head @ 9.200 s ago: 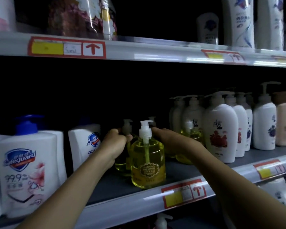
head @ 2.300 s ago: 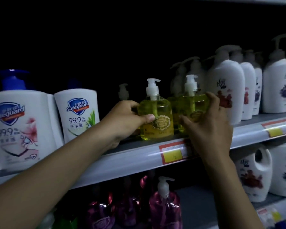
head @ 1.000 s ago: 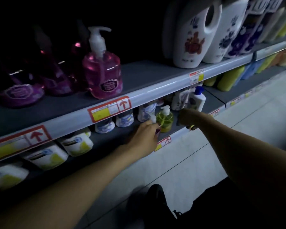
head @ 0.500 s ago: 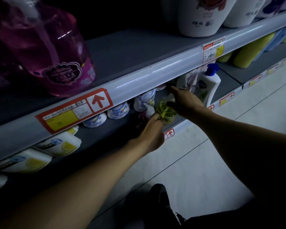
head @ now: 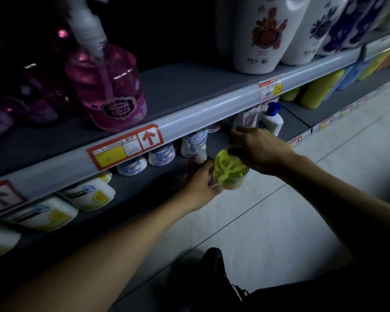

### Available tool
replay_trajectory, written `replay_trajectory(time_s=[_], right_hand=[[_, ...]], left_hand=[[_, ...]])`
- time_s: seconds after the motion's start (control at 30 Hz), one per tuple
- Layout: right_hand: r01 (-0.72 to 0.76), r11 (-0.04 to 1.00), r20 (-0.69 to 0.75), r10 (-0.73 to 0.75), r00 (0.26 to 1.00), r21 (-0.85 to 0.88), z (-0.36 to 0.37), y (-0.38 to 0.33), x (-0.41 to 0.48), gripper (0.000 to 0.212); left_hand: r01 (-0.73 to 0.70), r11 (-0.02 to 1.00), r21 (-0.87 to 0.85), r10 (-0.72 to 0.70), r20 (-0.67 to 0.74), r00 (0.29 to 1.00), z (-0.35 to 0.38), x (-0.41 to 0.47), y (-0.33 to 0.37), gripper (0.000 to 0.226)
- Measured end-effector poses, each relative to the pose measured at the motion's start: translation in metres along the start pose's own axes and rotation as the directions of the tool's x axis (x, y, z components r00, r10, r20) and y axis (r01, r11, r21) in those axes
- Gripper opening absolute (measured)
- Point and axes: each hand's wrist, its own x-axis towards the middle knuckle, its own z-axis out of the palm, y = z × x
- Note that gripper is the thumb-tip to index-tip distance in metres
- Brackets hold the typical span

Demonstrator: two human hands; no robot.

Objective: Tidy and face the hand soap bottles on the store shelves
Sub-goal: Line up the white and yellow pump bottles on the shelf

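Your right hand (head: 260, 152), its arm entering from four o'clock, grips the yellow-green soap bottle (head: 231, 171) by its top, with the fingers curled down over it so that the pump is hidden. The bottle hangs at the front edge of the lower shelf (head: 144, 188), tilted toward you, its lower part out over the pale floor (head: 313, 188). I cannot tell whether any part of it rests on the shelf board. Your left hand (head: 199, 184), its arm entering from seven o'clock, sits just at nine o'clock of that bottle. Its fingers are bent toward a dark red bottle (head: 191, 165) with a white pump (head: 200, 156), which stands in shadow at the shelf front. The blur does not let me say whether you hold that one or merely touch it. At ten o'clock of the yellow-green bottle, a row of small blue-and-white bottles (head: 161, 154) stands further back on the same shelf. At one o'clock of it stands a white bottle with a blue cap (head: 271, 120). Well off at eight o'clock lie white packs (head: 88, 194) with yellow labels. On the shelf above, a pink pump bottle (head: 109, 91) stands at eleven o'clock, near a price tag (head: 126, 147) with a red arrow on the rail. Big white jugs (head: 260, 37) printed with flowers stand at twelve to one o'clock.
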Motion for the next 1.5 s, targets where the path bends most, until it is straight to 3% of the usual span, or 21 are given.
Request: replay_trajectory(time_s=[0.07, 0.13, 0.23, 0.33, 0.4, 0.47, 0.57, 0.67, 0.8, 0.9, 1.0, 1.1, 1.2, 1.3, 1.5], right_hand=[[0.073, 0.993, -0.011, -0.072, 0.997, 0.092, -0.020, -0.018, -0.009, 0.019], [0.100, 0.978, -0.023, -0.098, 0.995, 0.181, -0.039, -0.042, -0.015, 0.020], [0.112, 0.941, -0.058, -0.098, 0.993, 0.318, -0.064, -0.084, -0.025, 0.017], [-0.008, 0.797, -0.047, 0.046, 0.998, 0.604, -0.086, -0.117, -0.028, 0.016], [-0.100, 0.658, 0.052, 0.092, 0.994, 0.747, -0.101, -0.130, -0.031, 0.032], [-0.184, 0.563, 0.199, 0.034, 0.979, 0.806, -0.113, -0.138, -0.038, 0.052], [-0.199, 0.494, 0.307, -0.145, 0.941, 0.846, -0.121, -0.153, -0.047, 0.056], [-0.103, 0.370, 0.204, -0.247, 0.947, 0.923, -0.121, -0.176, -0.043, 0.059], [0.044, 0.223, -0.018, -0.119, 0.993, 0.974, -0.124, -0.193, -0.027, 0.069], [0.200, 0.137, -0.196, -0.042, 0.980, 0.970, -0.136, -0.201, -0.015, 0.075], [0.400, 0.140, -0.410, 0.048, 0.911, 0.906, -0.165, -0.215, -0.005, 0.065], [0.585, 0.147, -0.599, 0.074, 0.797, 0.797, -0.203, -0.226, 0.007, 0.049], [0.689, 0.231, -0.722, 0.104, 0.684, 0.687, -0.233, -0.230, 0.023, 0.039], [0.709, 0.362, -0.786, 0.127, 0.605, 0.605, -0.248, -0.234, 0.047, 0.045], [0.659, 0.504, -0.800, 0.115, 0.589, 0.558, -0.265, -0.246, 0.101, 0.057]], left_hand=[[0.038, 0.971, -0.235, -0.012, 0.110, 0.994, -0.008, -0.019, 0.004, 0.062], [0.050, 0.949, -0.311, 0.019, 0.215, 0.976, -0.024, -0.044, 0.011, 0.077], [0.071, 0.922, -0.380, 0.055, 0.311, 0.949, -0.059, -0.084, 0.024, 0.075], [0.077, 0.897, -0.435, 0.063, 0.298, 0.952, -0.088, -0.124, 0.037, 0.075], [0.067, 0.847, -0.527, 0.085, 0.259, 0.962, -0.103, -0.150, 0.046, 0.071], [0.047, 0.804, -0.593, 0.091, 0.201, 0.975, -0.119, -0.176, 0.059, 0.072], [-0.032, 0.814, -0.581, 0.102, 0.088, 0.991, -0.145, -0.207, 0.080, 0.076], [-0.087, 0.825, -0.558, 0.079, -0.039, 0.996, -0.171, -0.227, 0.095, 0.072], [-0.182, 0.849, -0.496, 0.111, -0.169, 0.979, -0.192, -0.243, 0.117, 0.048], [-0.283, 0.868, -0.407, 0.179, -0.275, 0.945, -0.209, -0.247, 0.141, 0.053], [-0.388, 0.884, -0.261, 0.281, -0.367, 0.887, -0.230, -0.246, 0.173, 0.064], [-0.502, 0.849, -0.162, 0.402, -0.418, 0.815, -0.254, -0.243, 0.210, 0.062], [-0.551, 0.834, 0.027, 0.499, -0.464, 0.732, -0.277, -0.238, 0.250, 0.053], [-0.538, 0.806, 0.246, 0.583, -0.483, 0.653, -0.296, -0.227, 0.281, 0.053], [-0.489, 0.787, 0.377, 0.616, -0.534, 0.579, -0.332, -0.200, 0.285, 0.047]])
